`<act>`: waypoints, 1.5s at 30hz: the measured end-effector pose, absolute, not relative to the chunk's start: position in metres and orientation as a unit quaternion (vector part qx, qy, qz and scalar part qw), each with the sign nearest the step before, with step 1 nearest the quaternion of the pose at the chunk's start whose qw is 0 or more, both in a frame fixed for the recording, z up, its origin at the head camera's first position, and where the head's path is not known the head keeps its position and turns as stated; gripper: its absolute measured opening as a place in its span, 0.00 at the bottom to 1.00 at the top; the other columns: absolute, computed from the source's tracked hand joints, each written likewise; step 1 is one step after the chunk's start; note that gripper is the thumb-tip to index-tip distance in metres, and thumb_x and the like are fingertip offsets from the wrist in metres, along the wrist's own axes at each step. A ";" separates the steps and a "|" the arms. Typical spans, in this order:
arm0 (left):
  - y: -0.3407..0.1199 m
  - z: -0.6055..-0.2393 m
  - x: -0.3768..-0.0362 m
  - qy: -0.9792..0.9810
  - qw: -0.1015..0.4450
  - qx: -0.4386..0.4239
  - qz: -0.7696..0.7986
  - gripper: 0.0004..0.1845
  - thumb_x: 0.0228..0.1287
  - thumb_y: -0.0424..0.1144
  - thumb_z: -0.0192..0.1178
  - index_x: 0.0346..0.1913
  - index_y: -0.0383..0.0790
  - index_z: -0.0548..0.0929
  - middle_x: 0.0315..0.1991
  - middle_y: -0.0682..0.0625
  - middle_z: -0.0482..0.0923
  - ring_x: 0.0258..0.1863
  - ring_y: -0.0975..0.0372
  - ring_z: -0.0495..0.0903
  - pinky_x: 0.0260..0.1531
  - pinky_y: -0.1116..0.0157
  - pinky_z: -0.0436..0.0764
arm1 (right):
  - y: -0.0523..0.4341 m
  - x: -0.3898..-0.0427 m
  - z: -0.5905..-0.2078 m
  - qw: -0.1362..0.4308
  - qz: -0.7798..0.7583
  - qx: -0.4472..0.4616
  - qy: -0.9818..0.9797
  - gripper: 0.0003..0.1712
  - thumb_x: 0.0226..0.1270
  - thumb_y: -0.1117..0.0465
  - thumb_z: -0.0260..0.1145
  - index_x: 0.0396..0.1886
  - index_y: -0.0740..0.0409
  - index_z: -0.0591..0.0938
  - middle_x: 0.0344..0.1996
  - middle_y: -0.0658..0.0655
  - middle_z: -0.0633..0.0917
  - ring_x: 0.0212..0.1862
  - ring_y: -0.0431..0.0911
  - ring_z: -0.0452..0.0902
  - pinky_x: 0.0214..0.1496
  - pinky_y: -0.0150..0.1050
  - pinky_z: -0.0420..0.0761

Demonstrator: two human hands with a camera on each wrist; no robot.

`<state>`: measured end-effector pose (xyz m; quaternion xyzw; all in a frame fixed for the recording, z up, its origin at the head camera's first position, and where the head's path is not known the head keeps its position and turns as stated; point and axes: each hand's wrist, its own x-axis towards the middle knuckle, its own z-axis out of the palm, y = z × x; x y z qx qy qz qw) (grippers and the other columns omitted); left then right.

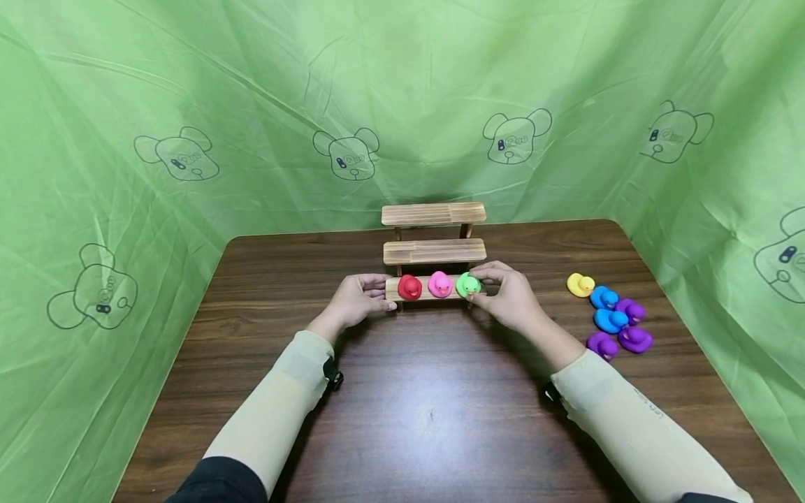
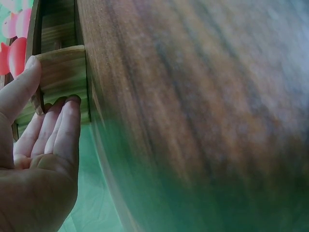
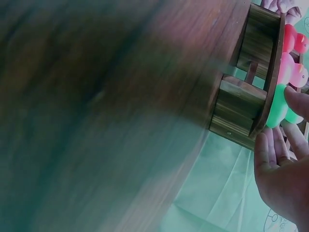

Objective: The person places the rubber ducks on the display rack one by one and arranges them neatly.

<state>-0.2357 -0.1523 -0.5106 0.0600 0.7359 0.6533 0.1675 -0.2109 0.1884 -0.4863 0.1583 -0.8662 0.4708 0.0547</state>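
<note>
A three-step wooden stand (image 1: 434, 250) has a red rubber duck (image 1: 409, 287), a pink rubber duck (image 1: 439, 284) and a green rubber duck (image 1: 468, 284) in a row on its lowest step. My left hand (image 1: 355, 302) holds the left end of that step, thumb at the front edge and fingers behind, also seen in the left wrist view as a hand (image 2: 43, 159). At the other end my right hand (image 1: 511, 299) pinches the green duck. In the right wrist view its thumb (image 3: 297, 102) lies against the duck.
Right of my right hand lie a yellow duck (image 1: 580, 284), two blue ducks such as the nearer one (image 1: 610, 321), and several purple ducks, one of them (image 1: 635, 339) farthest right. Green cloth (image 1: 402, 91) surrounds the back and sides of the brown table (image 1: 402, 419).
</note>
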 end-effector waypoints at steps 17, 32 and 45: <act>-0.153 -0.512 -0.234 0.750 0.149 0.069 0.641 0.32 0.52 0.20 0.77 0.64 0.27 0.81 0.57 0.34 0.84 0.59 0.45 0.84 0.51 0.66 0.87 | 0.244 -0.199 -0.480 0.057 0.476 0.094 -0.872 0.24 0.63 0.58 0.82 0.58 0.55 0.87 0.54 0.60 0.88 0.59 0.58 0.83 0.61 0.56 0.82; -0.153 -0.511 -0.233 0.757 0.146 0.071 0.633 0.32 0.52 0.20 0.78 0.64 0.27 0.82 0.57 0.35 0.85 0.59 0.47 0.84 0.52 0.66 0.86 | 0.317 -0.208 -0.476 0.090 0.477 0.021 -0.874 0.24 0.66 0.58 0.79 0.60 0.59 0.86 0.53 0.53 0.89 0.51 0.30 0.81 0.54 0.22 0.80; -0.152 -0.510 -0.233 0.759 0.143 0.068 0.632 0.32 0.53 0.20 0.77 0.63 0.27 0.82 0.57 0.35 0.85 0.58 0.47 0.85 0.52 0.66 0.86 | 0.369 -0.213 -0.492 0.088 0.426 -0.015 -0.900 0.27 0.66 0.52 0.79 0.62 0.55 0.85 0.57 0.60 0.88 0.51 0.28 0.80 0.46 0.17 0.75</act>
